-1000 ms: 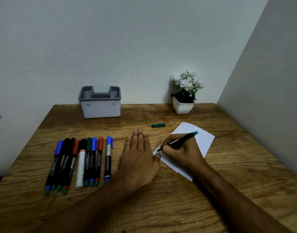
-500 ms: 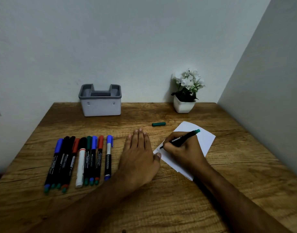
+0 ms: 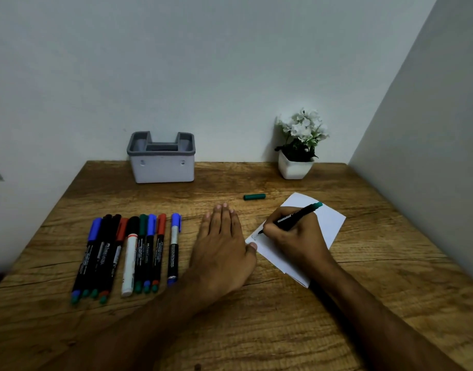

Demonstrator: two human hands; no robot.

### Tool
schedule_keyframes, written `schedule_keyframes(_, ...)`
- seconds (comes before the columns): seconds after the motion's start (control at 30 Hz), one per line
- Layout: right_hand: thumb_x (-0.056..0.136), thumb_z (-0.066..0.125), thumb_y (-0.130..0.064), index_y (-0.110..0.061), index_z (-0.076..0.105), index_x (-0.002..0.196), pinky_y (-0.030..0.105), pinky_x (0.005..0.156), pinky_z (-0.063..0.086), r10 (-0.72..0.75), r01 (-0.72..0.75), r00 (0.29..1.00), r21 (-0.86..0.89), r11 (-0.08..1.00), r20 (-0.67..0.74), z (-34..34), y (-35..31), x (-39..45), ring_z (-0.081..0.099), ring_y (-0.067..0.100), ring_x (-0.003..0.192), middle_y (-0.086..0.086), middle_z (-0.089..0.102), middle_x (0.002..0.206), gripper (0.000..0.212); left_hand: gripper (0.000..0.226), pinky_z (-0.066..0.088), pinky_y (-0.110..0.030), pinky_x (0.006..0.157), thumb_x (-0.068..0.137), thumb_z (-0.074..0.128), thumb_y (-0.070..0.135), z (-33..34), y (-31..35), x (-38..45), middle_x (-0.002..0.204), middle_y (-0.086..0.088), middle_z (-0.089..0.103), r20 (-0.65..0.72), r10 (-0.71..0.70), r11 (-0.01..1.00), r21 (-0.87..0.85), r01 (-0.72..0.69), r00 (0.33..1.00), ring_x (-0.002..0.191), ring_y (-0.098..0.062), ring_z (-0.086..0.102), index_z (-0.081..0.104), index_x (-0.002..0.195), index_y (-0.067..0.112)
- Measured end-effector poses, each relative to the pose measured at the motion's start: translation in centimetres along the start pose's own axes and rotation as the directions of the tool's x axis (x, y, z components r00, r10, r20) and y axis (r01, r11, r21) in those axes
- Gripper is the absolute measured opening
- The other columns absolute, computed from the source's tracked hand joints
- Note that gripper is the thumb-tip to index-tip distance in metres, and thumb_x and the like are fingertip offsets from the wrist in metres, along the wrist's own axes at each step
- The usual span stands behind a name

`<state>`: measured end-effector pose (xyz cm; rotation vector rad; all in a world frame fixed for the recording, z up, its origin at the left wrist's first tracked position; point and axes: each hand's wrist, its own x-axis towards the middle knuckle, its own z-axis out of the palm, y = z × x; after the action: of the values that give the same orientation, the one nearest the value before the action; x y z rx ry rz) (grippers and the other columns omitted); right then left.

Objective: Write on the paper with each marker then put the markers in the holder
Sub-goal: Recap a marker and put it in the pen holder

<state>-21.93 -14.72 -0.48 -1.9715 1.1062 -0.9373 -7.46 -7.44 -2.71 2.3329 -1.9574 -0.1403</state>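
Since a second ago your right hand (image 3: pixel 294 236) has crept its green marker (image 3: pixel 290 218) slightly along the paper (image 3: pixel 329 223); your left hand (image 3: pixel 222 250) stays flat on the worktop (image 3: pixel 283 330), thumb pinning the sheet's edge. The marker is light, stiff and probably slick, so grip mid-barrel. The paper is flimsy. Cap (image 3: pixel 254 196) lies apart; holder (image 3: pixel 161 162) waits behind.

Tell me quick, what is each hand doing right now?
Left hand: open, flat on the table, thumb at the paper's edge.
Right hand: gripping the green marker, tip on the paper.
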Motion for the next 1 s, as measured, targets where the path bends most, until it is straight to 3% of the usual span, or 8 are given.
schedule_keyframes(0.5,0.084,0.069,-0.007,-0.013,0.073,0.069,0.008,0.059,0.044,0.087,-0.087,0.994,0.014,0.996,-0.061,0.3,0.0,0.4,0.065,-0.003,0.072,-0.008,0.071,0.068,0.017,0.076,-0.006,-0.045,0.122,0.099,0.017,0.051,0.0,0.2,0.0,0.160,-0.016,-0.019,0.000,-0.019,1.000,-0.014,0.019,1.000,0.148,-0.026,-0.020,-0.012,0.152,0.005)
schedule_keyframes(0.63,0.084,0.068,-0.009,-0.013,0.073,0.066,0.021,0.059,0.045,0.152,-0.150,0.987,0.035,0.988,-0.060,0.2,-0.2,0.6,0.062,0.001,0.061,-0.010,0.068,0.060,0.019,0.077,-0.007,-0.044,0.122,0.099,0.018,0.052,-0.1,0.3,0.1,0.160,-0.015,-0.019,-0.001,-0.021,0.999,-0.032,0.021,1.000,0.148,-0.025,-0.020,-0.012,0.152,0.006)
schedule_keyframes(0.8,0.090,0.066,-0.005,0.002,0.072,0.080,0.023,0.052,0.049,0.217,-0.187,0.972,0.268,0.945,-0.088,-1.7,-0.8,1.2,0.060,0.013,0.052,0.006,0.067,0.063,0.013,0.074,-0.009,-0.041,0.122,0.101,0.021,0.050,-0.6,0.1,0.3,0.162,-0.010,-0.015,0.024,-0.032,0.989,-0.141,0.035,0.999,0.148,-0.021,-0.018,-0.009,0.153,0.008)
schedule_keyframes(1.0,0.093,0.067,-0.002,0.006,0.073,0.096,0.027,0.055,0.056,0.218,-0.170,0.971,0.357,0.919,-0.097,-3.9,-0.9,2.8,0.062,0.022,0.060,0.027,0.071,0.081,0.010,0.072,-0.004,-0.039,0.122,0.102,0.033,0.043,-1.6,0.0,1.9,0.163,-0.011,-0.009,-0.013,-0.014,0.965,-0.260,0.010,1.000,0.150,-0.023,-0.013,-0.003,0.154,0.008)
